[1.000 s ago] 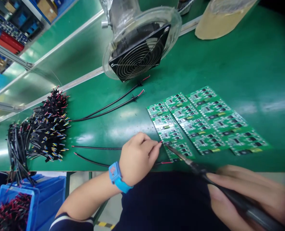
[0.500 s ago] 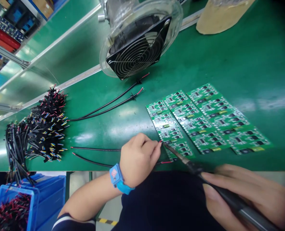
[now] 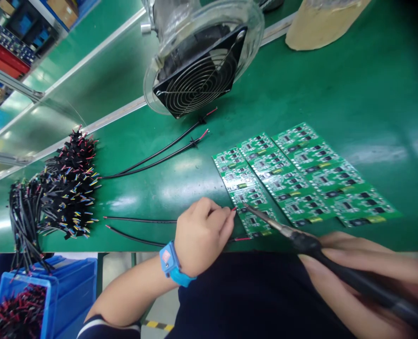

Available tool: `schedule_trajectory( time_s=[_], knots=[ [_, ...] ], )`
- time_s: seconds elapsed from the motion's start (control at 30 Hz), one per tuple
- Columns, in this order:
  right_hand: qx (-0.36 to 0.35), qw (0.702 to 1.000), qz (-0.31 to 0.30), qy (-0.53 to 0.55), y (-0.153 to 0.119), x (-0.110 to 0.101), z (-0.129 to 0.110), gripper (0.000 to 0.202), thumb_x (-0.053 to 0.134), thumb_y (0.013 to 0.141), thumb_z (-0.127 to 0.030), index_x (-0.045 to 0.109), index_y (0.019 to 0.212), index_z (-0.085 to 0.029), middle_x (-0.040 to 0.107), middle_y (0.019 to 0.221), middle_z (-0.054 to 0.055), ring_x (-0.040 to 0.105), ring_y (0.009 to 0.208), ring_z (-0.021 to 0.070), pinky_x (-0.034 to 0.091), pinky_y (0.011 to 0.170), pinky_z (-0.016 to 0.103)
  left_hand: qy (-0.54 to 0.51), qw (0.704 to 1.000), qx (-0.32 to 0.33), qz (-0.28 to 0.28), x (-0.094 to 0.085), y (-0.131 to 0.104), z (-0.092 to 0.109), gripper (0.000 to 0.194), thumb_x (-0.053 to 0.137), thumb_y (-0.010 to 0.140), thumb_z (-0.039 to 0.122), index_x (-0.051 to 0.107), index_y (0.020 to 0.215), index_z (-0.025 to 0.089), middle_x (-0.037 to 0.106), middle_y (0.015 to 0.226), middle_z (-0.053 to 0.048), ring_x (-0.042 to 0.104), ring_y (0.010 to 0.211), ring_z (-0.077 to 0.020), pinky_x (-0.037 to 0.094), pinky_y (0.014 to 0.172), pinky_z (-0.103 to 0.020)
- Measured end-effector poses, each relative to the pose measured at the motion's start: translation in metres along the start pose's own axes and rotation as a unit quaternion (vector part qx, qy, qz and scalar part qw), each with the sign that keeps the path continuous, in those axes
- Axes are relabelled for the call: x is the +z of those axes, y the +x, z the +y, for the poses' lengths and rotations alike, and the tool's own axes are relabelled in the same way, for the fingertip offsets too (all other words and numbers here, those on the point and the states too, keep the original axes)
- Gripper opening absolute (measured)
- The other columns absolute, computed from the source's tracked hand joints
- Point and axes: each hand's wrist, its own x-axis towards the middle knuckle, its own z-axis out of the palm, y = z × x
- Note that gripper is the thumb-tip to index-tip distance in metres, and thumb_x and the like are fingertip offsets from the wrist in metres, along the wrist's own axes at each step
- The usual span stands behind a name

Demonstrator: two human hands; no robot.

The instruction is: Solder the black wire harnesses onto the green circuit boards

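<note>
My left hand (image 3: pixel 205 235), with a blue wrist strap (image 3: pixel 171 261), pinches a black cable (image 3: pixel 141 219) near its red wire end (image 3: pixel 234 209). That end lies at the left edge of the nearest green circuit board panel (image 3: pixel 254 207). In my right hand (image 3: pixel 364 278) is a soldering iron (image 3: pixel 307 242), its tip over the same panel, a little right of the wire end. Whether the tip touches the board I cannot tell. A second black cable (image 3: pixel 134 236) passes under my left hand, its red end by the panel's lower corner.
Two more circuit board panels (image 3: pixel 279 181) (image 3: pixel 336 179) lie to the right. A fume fan (image 3: pixel 198 89) stands at the back. Two cables (image 3: pixel 152 157) lie below it. Bundled cables (image 3: pixel 70 188) are piled left, above a blue bin (image 3: pixel 74 292) of red-and-black pieces.
The soldering iron's tip has shifted from beside the red wire end to the right over the board, and my right hand has moved slightly right. My left hand stays almost still.
</note>
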Motion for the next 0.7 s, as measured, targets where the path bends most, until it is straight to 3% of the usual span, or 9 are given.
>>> schedule_trajectory(
  time_s=[0.1, 0.2, 0.3, 0.4, 0.57, 0.7],
  knots=[
    [-0.055, 0.997, -0.029, 0.053, 0.008, 0.006, -0.007, 0.022, 0.061, 0.072, -0.005, 0.055, 0.085, -0.022, 0.058, 0.065, -0.001, 0.06, 0.057, 0.012, 0.058, 0.06, 0.024, -0.025, 0.999, 0.012, -0.019, -0.002, -0.001, -0.004, 0.017, 0.051, 0.089, 0.024, 0.065, 0.088, 0.014, 0.059, 0.077, -0.004, 0.058, 0.07, -0.0126, 0.05, 0.061, -0.024],
    [-0.066, 0.994, -0.035, 0.076, 0.01, 0.006, -0.009, 0.023, 0.058, 0.072, -0.005, 0.053, 0.087, -0.023, 0.058, 0.063, -0.002, 0.06, 0.056, 0.0127, 0.06, 0.066, 0.029, -0.05, 0.997, 0.041, -0.05, -0.007, 0.002, -0.011, 0.018, 0.049, 0.09, 0.025, 0.064, 0.095, 0.016, 0.06, 0.085, -0.006, 0.057, 0.074, -0.0124, 0.05, 0.065, -0.025],
    [-0.077, 0.994, -0.039, 0.067, 0.008, 0.005, -0.007, 0.022, 0.057, 0.073, -0.006, 0.052, 0.087, -0.023, 0.06, 0.068, -0.001, 0.066, 0.072, 0.018, 0.059, 0.072, 0.031, -0.043, 0.992, 0.084, -0.081, -0.013, 0.009, -0.017, 0.02, 0.047, 0.091, 0.027, 0.064, 0.093, 0.016, 0.06, 0.087, -0.006, 0.056, 0.076, -0.0134, 0.05, 0.065, -0.026],
    [-0.086, 0.993, -0.067, 0.047, 0.007, 0.007, -0.008, 0.018, 0.056, 0.075, -0.007, 0.052, 0.083, -0.023, 0.061, 0.07, 0.0, 0.064, 0.091, 0.0231, 0.058, 0.072, 0.027, -0.004, 0.986, 0.128, -0.111, -0.019, 0.017, -0.02, 0.021, 0.045, 0.092, 0.026, 0.063, 0.092, 0.016, 0.06, 0.087, -0.006, 0.055, 0.077, -0.0145, 0.048, 0.065, -0.027],
    [-0.078, 0.996, -0.044, 0.028, 0.009, 0.011, -0.013, 0.015, 0.057, 0.077, -0.013, 0.052, 0.086, -0.024, 0.062, 0.071, 0.0, 0.065, 0.087, 0.0211, 0.057, 0.067, 0.022, 0.103, 0.961, 0.209, -0.152, -0.024, 0.023, -0.017, 0.024, 0.038, 0.093, 0.02, 0.061, 0.09, 0.014, 0.058, 0.085, -0.007, 0.053, 0.076, -0.017, 0.045, 0.065, -0.03],
    [-0.077, 0.996, -0.045, 0.013, 0.009, 0.01, -0.014, 0.013, 0.056, 0.078, -0.015, 0.051, 0.086, -0.025, 0.064, 0.075, 0.0, 0.066, 0.085, 0.0195, 0.057, 0.064, 0.022, 0.15, 0.946, 0.249, -0.145, -0.026, 0.023, -0.013, 0.023, 0.039, 0.092, 0.016, 0.06, 0.084, 0.013, 0.057, 0.082, -0.006, 0.051, 0.073, -0.0171, 0.043, 0.062, -0.029]
  ],
)
